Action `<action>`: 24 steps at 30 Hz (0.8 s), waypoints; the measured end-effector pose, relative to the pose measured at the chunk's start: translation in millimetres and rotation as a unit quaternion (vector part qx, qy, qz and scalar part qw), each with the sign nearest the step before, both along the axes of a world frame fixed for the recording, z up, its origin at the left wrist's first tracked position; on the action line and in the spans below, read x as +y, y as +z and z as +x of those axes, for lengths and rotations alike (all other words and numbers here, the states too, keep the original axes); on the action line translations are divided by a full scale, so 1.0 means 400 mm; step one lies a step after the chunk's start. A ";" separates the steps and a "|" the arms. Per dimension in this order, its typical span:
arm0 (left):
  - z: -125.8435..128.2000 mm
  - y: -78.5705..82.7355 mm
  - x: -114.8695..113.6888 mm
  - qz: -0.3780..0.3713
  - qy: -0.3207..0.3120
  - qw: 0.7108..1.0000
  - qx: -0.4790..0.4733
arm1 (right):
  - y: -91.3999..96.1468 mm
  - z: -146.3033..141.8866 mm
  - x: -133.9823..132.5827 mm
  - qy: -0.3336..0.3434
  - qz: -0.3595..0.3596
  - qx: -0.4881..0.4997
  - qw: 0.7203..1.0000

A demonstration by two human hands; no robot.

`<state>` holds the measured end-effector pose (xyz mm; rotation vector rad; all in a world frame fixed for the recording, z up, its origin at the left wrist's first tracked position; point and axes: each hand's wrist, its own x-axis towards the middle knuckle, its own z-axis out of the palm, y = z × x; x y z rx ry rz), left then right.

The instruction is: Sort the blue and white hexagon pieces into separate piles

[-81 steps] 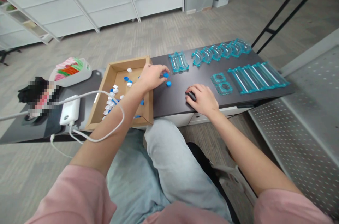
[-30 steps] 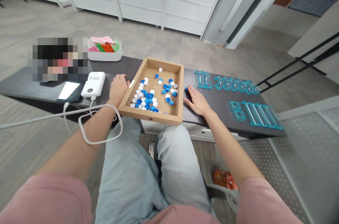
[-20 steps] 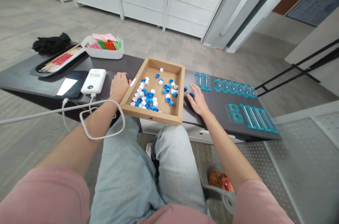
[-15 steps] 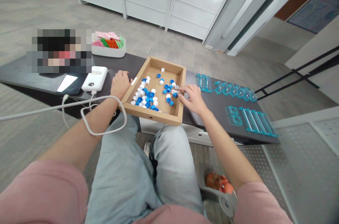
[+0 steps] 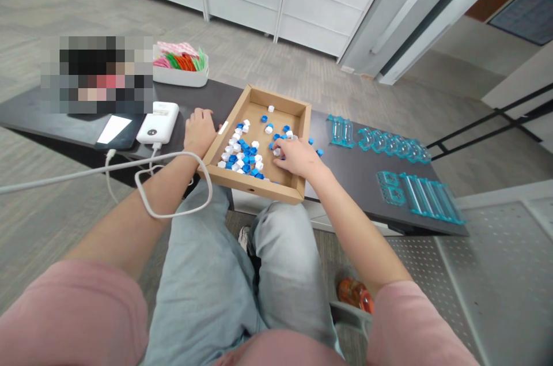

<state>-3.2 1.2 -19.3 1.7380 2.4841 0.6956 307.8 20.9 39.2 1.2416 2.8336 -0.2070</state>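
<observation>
A shallow cardboard tray (image 5: 307, 124) holds many small hexagonal pieces, white and blue. The densest pile of pieces (image 5: 242, 157) lies at its left side. My right hand (image 5: 298, 157) reaches over the right wall into the tray. Its finger and thumb are apart, on either side of a white piece (image 5: 276, 152); other fingers are partly hidden. My left hand (image 5: 199, 131) rests on the table against the tray's left wall, fingers loosely extended, holding nothing. Two blue pieces, one of them a blue piece (image 5: 319, 152), lie outside the tray by my right wrist.
Clear teal plastic parts (image 5: 393, 145) and ribbed teal parts (image 5: 432, 199) lie right on the dark table (image 5: 354, 181). Left are a white power bank (image 5: 158, 123), a phone (image 5: 114, 131) and a basket (image 5: 181, 76) of colourful packets. A white cable (image 5: 86, 176) crosses my left forearm.
My right hand has moved left from the tray's right wall into the pieces. Blue pieces beside the tray now show where that hand was. My left hand stays by the tray.
</observation>
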 end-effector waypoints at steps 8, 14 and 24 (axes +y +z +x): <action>-0.009 -0.004 0.001 -0.014 -0.003 1.000 -0.006 | 0.039 0.017 -0.014 0.008 -0.031 -0.035 0.999; 0.007 0.030 -0.016 -0.048 -0.003 0.999 -0.003 | 0.017 0.035 -0.003 0.060 -0.066 0.039 0.995; 0.015 0.050 -0.023 -0.071 -0.009 0.997 0.014 | -0.035 0.322 0.087 -0.034 -0.069 0.458 0.886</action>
